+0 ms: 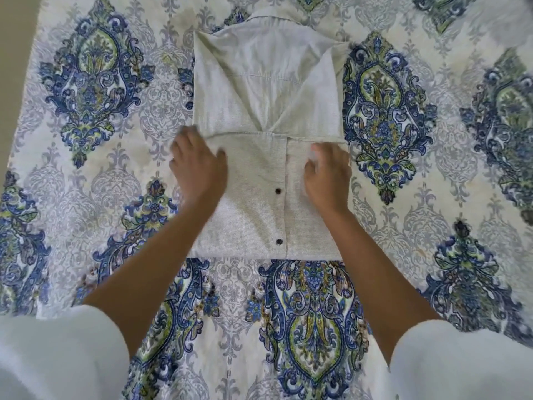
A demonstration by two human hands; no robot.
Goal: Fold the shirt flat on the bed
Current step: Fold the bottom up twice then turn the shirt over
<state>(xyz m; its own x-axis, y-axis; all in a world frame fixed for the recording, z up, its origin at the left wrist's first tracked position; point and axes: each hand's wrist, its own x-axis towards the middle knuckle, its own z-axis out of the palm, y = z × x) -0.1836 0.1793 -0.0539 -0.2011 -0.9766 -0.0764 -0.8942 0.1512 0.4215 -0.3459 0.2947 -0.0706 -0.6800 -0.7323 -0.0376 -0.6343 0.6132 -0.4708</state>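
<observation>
- The shirt [268,111] is pale grey-beige cloth with a fine weave. It is folded into a tall rectangle in the upper middle of the frame, on the bed [403,203] with its blue-and-green paisley cover.
- Its long axis runs from top to bottom of the frame, with the collar [274,17] at the top. The lower panel shows a placket and two dark round buttons [278,191].
- Our left hand [199,166] lies flat on that panel's left side, fingers spread, its grip holding nothing.
- Our right hand [327,176] rests on the right side. Its fingers are blurred, so we cannot tell its grip.

We find bedspread [450,203] open left, right of shirt [259,90] (flat, low); our left hand [199,166], right hand [327,174] occupy its side edges.
</observation>
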